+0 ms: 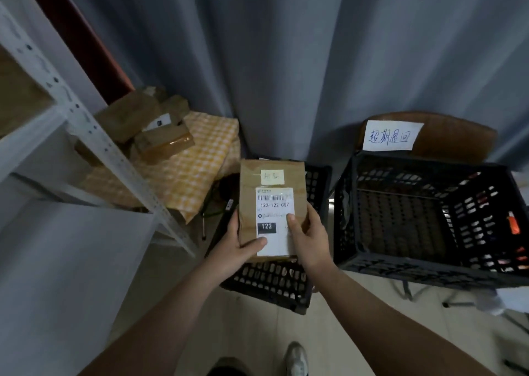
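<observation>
While both hands hold it, the cardboard parcel [248, 195] hangs in the air above a black crate [272, 284] on the floor, its labelled face turned up toward the camera. The left hand [233, 251] grips the parcel's lower left corner: its thumb [255, 243] lies across the bottom of the white shipping label [274, 212] and its other fingers are curled round the left edge and underneath. The right hand [310, 241] grips the lower right edge, with its thumb [292, 224] pressed on the label and its fingers wrapped behind the side, mostly hidden. The label reads 122-122-C07, with 122 again in a dark block below. A small pale yellow note [272, 176] sits above it.

To the right, well apart from the parcel, a 2nd, larger black crate [429, 272] stands on a brown chair [458, 135], and a handwritten paper sign [390, 135] is fixed to the chair's back. On the left stands a white metal shelf [114, 158]. Behind it, several brown boxes [143, 120] lie heaped on a yellow checked cloth [194, 158]. A grey curtain [286, 60] fills the background, and 1 shoe [296, 358] shows at the bottom edge.
</observation>
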Demonstrator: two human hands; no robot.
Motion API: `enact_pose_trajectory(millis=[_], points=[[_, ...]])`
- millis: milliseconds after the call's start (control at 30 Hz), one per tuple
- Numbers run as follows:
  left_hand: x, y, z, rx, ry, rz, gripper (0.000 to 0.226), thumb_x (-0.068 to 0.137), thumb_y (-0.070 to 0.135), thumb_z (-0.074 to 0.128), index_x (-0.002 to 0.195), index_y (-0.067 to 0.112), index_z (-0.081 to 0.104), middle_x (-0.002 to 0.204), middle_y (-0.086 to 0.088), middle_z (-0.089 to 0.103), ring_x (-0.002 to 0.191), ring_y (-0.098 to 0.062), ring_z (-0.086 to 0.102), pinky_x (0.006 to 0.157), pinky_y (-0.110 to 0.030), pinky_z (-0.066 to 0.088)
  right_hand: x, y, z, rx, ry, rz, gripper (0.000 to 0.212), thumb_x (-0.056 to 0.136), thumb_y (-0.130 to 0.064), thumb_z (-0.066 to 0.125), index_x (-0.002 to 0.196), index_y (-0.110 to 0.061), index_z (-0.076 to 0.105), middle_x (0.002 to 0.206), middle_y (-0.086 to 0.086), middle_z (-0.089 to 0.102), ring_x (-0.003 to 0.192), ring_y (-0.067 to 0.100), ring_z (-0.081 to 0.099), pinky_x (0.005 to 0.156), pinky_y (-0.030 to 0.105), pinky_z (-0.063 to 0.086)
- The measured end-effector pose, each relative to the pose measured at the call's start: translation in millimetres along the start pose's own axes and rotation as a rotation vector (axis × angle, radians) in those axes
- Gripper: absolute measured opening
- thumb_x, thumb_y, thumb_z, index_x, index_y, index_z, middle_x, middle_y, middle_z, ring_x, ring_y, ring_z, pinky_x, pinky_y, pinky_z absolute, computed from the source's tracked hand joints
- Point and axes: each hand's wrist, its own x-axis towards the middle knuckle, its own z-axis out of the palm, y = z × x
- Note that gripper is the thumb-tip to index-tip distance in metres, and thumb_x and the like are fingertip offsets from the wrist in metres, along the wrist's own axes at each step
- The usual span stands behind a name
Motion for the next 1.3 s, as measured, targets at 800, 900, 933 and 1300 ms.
enact_pose_trajectory(millis=[800, 900, 933, 1300], points=[[345.8, -176.7, 31.1, 0.325, -0.346, -0.174, 0.062, 0.097, 0.014, 0.051, 0.15, 0.026, 0.021, 0.141, 0.005, 0.042, 0.117, -0.001, 0.041, 0.089, -0.016, 0.04, 246.8, 245.1, 34.5, -0.479, 0.281, 0.43, 0.079, 0.098, -0.027, 0.049, 0.15, -0.038, -0.009, 0.159, 0.01, 0.009, 0.141, 0.035, 0.025, 0.109, 0.055, 0.034], [363.0, -196.9, 33.6, 0.308, -0.399, -0.184, 0.057, 0.097, 0.015, 0.05, 0.148, 0.027, 0.028, 0.119, 0.012, 0.051, 0.095, -0.004, 0.053, 0.081, -0.022, 0.05, 260.4, 266.1, 38.7, -0.574, 0.322, 0.417, 0.074, 0.098, -0.024, 0.048, 0.15, -0.042, -0.002, 0.159, 0.011, 0.009, 0.14, 0.037, 0.024, 0.108, 0.055, 0.036], [367.4, -202.5, 34.8, 0.303, -0.4, -0.181, 0.055, 0.098, 0.015, 0.049, 0.148, 0.026, 0.029, 0.113, 0.01, 0.053, 0.094, -0.009, 0.054, 0.084, -0.03, 0.051, 263.5, 273.2, 38.7, -0.581, 0.331, 0.414, 0.073, 0.098, -0.024, 0.048, 0.15, -0.043, 0.001, 0.159, 0.011, 0.009, 0.139, 0.037, 0.026, 0.107, 0.055, 0.037], [419.9, -269.5, 22.1, 1.06, -0.276, 0.078, 0.08, 0.085, -0.007, 0.052, 0.151, 0.02, 0.015, 0.158, -0.005, 0.014, 0.143, -0.026, 0.015, 0.114, -0.039, 0.021, 300.9, 348.6, 38.5, -0.537, 0.211, 0.313, 0.058, 0.098, -0.027, 0.05, 0.147, -0.043, 0.024, 0.155, 0.009, 0.022, 0.135, 0.025, 0.036, 0.108, 0.04, 0.039]])
